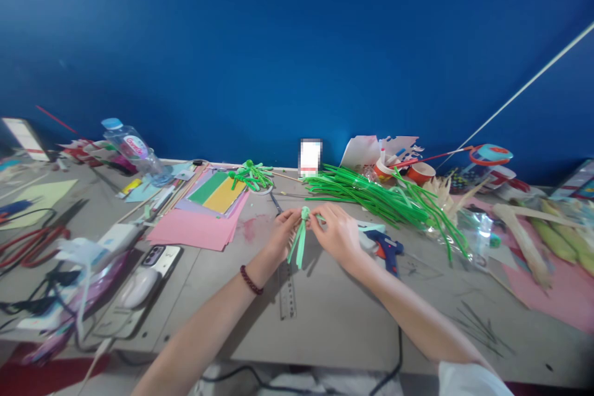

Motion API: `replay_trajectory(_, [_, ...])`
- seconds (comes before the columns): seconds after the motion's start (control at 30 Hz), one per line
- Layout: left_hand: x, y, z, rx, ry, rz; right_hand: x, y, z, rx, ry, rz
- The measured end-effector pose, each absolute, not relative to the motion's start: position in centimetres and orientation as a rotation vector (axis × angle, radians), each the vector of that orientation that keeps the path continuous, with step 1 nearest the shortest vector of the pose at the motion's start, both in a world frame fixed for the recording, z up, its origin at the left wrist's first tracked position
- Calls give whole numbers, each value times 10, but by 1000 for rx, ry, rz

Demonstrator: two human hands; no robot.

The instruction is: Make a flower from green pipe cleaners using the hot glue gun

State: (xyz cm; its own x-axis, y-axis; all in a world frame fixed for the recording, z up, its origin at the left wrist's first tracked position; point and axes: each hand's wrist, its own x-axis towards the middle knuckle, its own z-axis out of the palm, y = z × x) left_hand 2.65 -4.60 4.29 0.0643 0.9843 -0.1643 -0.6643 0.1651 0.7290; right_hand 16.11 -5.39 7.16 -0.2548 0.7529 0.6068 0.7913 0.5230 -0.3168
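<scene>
Above the middle of the table, my left hand [284,232] pinches a knot-like bunch of pale green strips [301,238]. Its rounded top is between my hands, and several loose ends hang down. My right hand [338,232] has its fingers closed at the other side of the bunch, pinching a short pale green end. Part of the grip is hidden behind the fingers. A clear ruler [287,297] lies below my left hand. Just right of my right hand is a blue glue gun [392,249].
Green pipe cleaners [371,195] lie behind my right hand, and a smaller green bundle [252,174] sits at the back. Pink paper [195,226], a phone [139,291] and a plastic bottle [132,145] are on the left. Corn husks [557,232] lie far right. A blue wall rises behind.
</scene>
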Motion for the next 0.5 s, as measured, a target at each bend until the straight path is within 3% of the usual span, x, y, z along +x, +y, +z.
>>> replay_trajectory(0.5, [35,-31,57,501,679,1245,173,-51,88,-1270,-1977,-55])
